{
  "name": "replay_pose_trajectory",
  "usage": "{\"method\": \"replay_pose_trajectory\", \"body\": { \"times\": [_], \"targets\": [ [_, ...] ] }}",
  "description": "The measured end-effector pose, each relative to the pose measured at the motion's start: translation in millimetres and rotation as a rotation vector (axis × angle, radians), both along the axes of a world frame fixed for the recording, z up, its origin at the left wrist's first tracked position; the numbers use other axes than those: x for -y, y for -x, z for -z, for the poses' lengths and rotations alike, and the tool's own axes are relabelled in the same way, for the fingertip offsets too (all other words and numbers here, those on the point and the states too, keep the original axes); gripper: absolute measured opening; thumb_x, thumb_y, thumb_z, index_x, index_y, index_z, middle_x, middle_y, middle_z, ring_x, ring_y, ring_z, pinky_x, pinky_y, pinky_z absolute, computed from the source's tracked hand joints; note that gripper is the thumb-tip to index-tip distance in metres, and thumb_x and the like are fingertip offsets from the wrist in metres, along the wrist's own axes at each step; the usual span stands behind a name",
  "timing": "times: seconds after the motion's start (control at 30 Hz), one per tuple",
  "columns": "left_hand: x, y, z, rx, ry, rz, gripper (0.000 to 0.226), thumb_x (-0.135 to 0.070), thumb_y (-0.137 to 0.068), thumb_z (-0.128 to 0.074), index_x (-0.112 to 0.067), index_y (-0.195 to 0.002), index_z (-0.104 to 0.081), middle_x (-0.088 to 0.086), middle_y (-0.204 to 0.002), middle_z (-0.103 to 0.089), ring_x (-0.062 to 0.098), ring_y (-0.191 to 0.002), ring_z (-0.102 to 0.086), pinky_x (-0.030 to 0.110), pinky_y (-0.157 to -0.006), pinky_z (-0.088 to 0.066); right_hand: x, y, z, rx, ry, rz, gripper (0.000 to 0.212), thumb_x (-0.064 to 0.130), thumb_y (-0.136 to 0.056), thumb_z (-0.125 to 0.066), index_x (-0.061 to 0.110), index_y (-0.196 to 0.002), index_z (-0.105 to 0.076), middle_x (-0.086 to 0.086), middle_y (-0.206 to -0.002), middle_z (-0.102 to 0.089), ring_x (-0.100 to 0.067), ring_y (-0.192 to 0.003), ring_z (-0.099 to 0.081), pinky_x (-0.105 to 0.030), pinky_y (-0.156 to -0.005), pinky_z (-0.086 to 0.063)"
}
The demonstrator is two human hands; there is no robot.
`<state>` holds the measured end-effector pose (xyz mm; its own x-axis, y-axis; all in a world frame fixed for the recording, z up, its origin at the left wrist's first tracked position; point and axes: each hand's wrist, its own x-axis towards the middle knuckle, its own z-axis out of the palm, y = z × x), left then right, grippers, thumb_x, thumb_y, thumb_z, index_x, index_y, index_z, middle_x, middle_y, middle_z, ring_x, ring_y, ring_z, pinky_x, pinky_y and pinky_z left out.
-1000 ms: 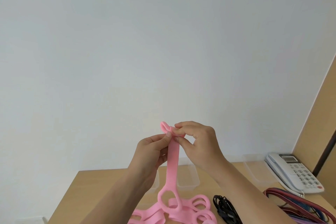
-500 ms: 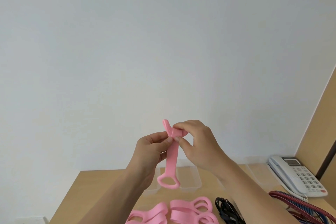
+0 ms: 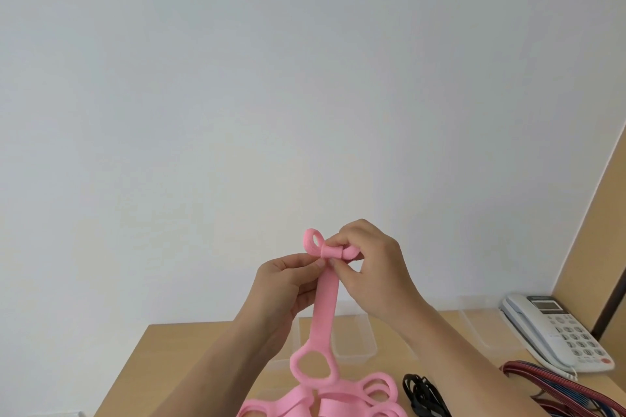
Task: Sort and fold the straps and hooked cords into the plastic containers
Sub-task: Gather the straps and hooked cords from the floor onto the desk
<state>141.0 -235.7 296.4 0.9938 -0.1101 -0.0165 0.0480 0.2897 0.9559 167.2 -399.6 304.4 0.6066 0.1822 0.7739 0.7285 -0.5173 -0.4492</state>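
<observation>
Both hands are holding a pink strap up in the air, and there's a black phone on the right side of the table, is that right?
Not quite: the phone is white, not black, as the head view shows. The rest holds: the left hand and right hand hold the pink strap up.

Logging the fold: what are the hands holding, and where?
Both hands, left and right, pinch the pink strap at its rolled top end.

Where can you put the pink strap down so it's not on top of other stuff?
Bare wood shows on the table left of the pink pile. The near right is crowded: black cords, striped cords, phone.
</observation>
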Motion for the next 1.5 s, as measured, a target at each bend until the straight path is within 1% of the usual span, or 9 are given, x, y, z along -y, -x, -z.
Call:
{"method": "replay_pose_trajectory", "body": {
  "times": [0.17, 0.37, 0.47, 0.7, 0.8, 0.9, 1.0, 1.17, 1.5],
  "targets": [
    [0, 4, -10, 0.109, -0.02, 0.043, 0.021, -0.015, -0.098, -0.065, -0.005, -0.107, -0.08, 0.018, -0.112, -0.076, 0.033, -0.11, -0.072, 0.039, -0.098, -0.057, 1, -2, 0, 0.024, -0.013, 0.003, 0.027, -0.009, -0.075, -0.077, 0.017, -0.082, -0.075, 0.004, -0.088, -0.06, -0.009, -0.078, -0.061, -0.021, -0.07, -0.052],
    [2, 4, -13, 0.143, -0.064, 0.018, 0.023, -0.013, -0.101, -0.06, -0.003, -0.105, -0.08, 0.014, -0.111, -0.078, 0.033, -0.109, -0.072, 0.043, -0.101, -0.056, 1, -3, 3, 0.015, 0.016, 0.017, 0.028, -0.004, -0.074, -0.078, 0.017, -0.092, -0.079, 0.002, -0.097, -0.064, -0.005, -0.088, -0.062, -0.011, -0.077, -0.048],
    [1, 2, -10, 0.117, -0.05, -0.018, 0.021, -0.01, -0.1, -0.061, -0.002, -0.107, -0.079, 0.017, -0.11, -0.078, 0.034, -0.108, -0.073, 0.046, -0.103, -0.055, 1, -1, 2, -0.025, -0.006, -0.061, 0.024, 0.002, -0.079, -0.076, 0.018, -0.097, -0.079, 0.005, -0.096, -0.067, -0.009, -0.09, -0.065, -0.02, -0.076, -0.055],
    [-2, 2, -15, 0.129, -0.028, -0.059, 0.018, 0.001, -0.093, -0.066, -0.001, -0.106, -0.078, 0.019, -0.106, -0.078, 0.033, -0.101, -0.075, 0.041, -0.098, -0.056, 4, -5, -2, -0.388, -0.14, -0.073, 0.02, 0.016, -0.088, -0.074, 0.025, -0.106, -0.073, 0.012, -0.096, -0.072, -0.013, -0.09, -0.071, -0.042, -0.079, -0.06],
    [-3, 1, -15, 0.136, -0.054, -0.042, 0.019, -0.005, -0.094, -0.067, -0.003, -0.109, -0.077, 0.017, -0.107, -0.078, 0.03, -0.102, -0.075, 0.04, -0.098, -0.056, 2, -5, -3, -0.368, -0.147, -0.073, 0.016, 0.014, -0.089, -0.072, 0.029, -0.095, -0.076, 0.012, -0.092, -0.073, -0.015, -0.087, -0.071, -0.045, -0.079, -0.059],
    [-1, 2, -12, 0.092, -0.129, -0.015, 0.023, -0.023, -0.098, -0.065, -0.006, -0.108, -0.078, 0.009, -0.103, -0.079, 0.024, -0.099, -0.074, 0.039, -0.094, -0.057, 1, -5, -5, -0.378, -0.188, -0.089, 0.014, 0.012, -0.091, -0.072, 0.025, -0.093, -0.077, 0.008, -0.089, -0.074, -0.016, -0.085, -0.072, -0.044, -0.078, -0.059],
    [0, 4, -9, 0.012, -0.158, 0.006, 0.029, -0.032, -0.098, -0.063, -0.007, -0.106, -0.078, 0.008, -0.104, -0.079, 0.029, -0.099, -0.074, 0.044, -0.094, -0.056, 0, -3, -4, -0.372, -0.161, -0.069, 0.015, 0.011, -0.091, -0.071, 0.025, -0.09, -0.077, 0.009, -0.086, -0.074, -0.013, -0.081, -0.071, -0.04, -0.077, -0.057],
    [1, 3, -5, 0.001, -0.132, 0.01, 0.028, -0.026, -0.099, -0.063, -0.003, -0.104, -0.078, 0.015, -0.1, -0.078, 0.026, -0.088, -0.073, 0.043, -0.088, -0.058, 1, -4, 3, -0.294, -0.097, -0.001, 0.019, 0.009, -0.089, -0.072, 0.027, -0.091, -0.078, 0.017, -0.087, -0.071, -0.009, -0.085, -0.067, -0.031, -0.075, -0.054],
    [4, -2, -1, 0.003, -0.127, 0.003, 0.023, -0.017, -0.1, -0.062, -0.001, -0.104, -0.078, 0.029, -0.108, -0.073, 0.027, -0.085, -0.07, 0.043, -0.086, -0.058, 2, -10, 18, -0.061, -0.047, 0.03, 0.022, 0.0, -0.084, -0.07, 0.018, -0.094, -0.076, 0.01, -0.091, -0.07, -0.009, -0.086, -0.066, -0.029, -0.072, -0.055]
  ]
}}
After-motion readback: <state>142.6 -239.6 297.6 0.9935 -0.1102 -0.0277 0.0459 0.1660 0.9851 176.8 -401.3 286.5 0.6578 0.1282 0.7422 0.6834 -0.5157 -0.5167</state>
